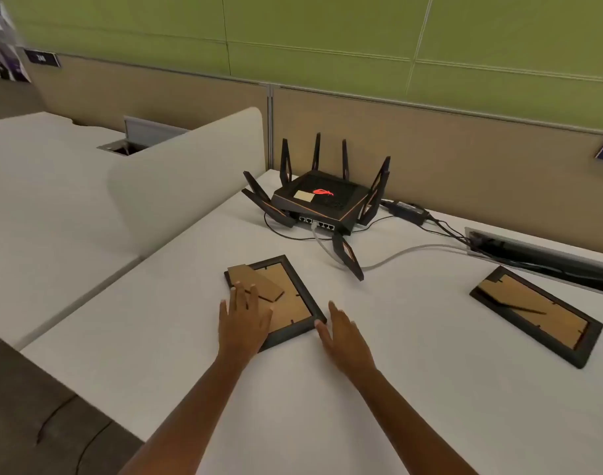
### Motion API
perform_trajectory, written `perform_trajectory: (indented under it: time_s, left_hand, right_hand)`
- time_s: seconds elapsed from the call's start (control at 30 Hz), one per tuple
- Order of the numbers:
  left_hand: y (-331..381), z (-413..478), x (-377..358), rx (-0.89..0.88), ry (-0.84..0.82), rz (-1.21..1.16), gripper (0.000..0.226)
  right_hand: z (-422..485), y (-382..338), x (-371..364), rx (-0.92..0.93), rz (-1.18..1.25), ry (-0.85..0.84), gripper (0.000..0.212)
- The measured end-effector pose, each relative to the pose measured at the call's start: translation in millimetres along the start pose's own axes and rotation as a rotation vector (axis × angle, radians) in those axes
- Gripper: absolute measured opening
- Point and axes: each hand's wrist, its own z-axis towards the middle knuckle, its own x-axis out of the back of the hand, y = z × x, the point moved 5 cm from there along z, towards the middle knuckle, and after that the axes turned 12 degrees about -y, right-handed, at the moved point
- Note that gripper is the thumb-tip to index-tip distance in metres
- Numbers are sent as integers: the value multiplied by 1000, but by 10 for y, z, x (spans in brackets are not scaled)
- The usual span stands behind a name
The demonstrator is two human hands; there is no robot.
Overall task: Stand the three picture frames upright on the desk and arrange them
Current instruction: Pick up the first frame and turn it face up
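Observation:
A dark picture frame [294, 296] lies face down on the white desk [293, 389], brown backing up, its cardboard stand flap partly lifted. My left hand [243, 318] rests flat on the frame's near left corner, fingers spread over the backing. My right hand [342, 332] lies open on the desk beside the frame's near right corner, thumb touching the edge. A second dark frame [536, 315] lies face down at the right, away from both hands. No third frame is in view.
A black router [322, 200] with several antennas sits behind the near frame, one antenna reaching toward it. Cables [413, 250] run right to a desk cable slot [539, 252]. A cream divider [187, 180] stands on the left, a tan partition behind.

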Motion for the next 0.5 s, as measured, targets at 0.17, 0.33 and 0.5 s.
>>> perform_trajectory:
  time_s: [0.17,0.33,0.5]
  left_hand:
    - [-205,49,-98,143,-52,-113,68]
    - [-161,29,-189,166,21,-171,95]
    - [-144,37,-227,176,58,-248,71]
  right_hand:
    - [91,-158,-51,2,86,-38,62]
    - [184,-235,-25,-88,150,40,57]
    - [273,-321,47,-193,211,96,44]
